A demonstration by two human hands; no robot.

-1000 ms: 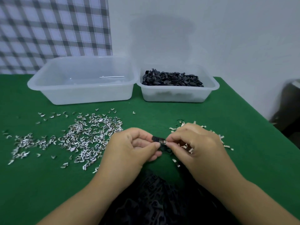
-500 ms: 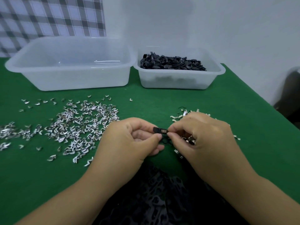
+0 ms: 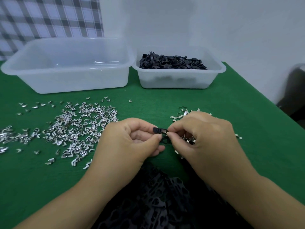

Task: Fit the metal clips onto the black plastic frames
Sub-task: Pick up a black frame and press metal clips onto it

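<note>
Change over last second: negligible.
- Left hand (image 3: 132, 142): thumb and forefinger keep pinching black plastic frame (image 3: 156, 129).
- Metal clip (image 3: 163, 130): at frame's right end, still clamped in fingers of right hand (image 3: 206, 138).
- Judgement: clip not fully seated; press-on step continues.
- Frame: short dark bar, held between hands above green tabletop (image 3: 231, 104).
- Clip: bright bent strip, touching frame.

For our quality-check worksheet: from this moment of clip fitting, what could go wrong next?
The metal clip, pinched by the right hand at the end of the black frame held by the left hand, could slip or seat crooked. A dropped clip would probably get lost among the loose clips scattered on the green cloth.
</note>
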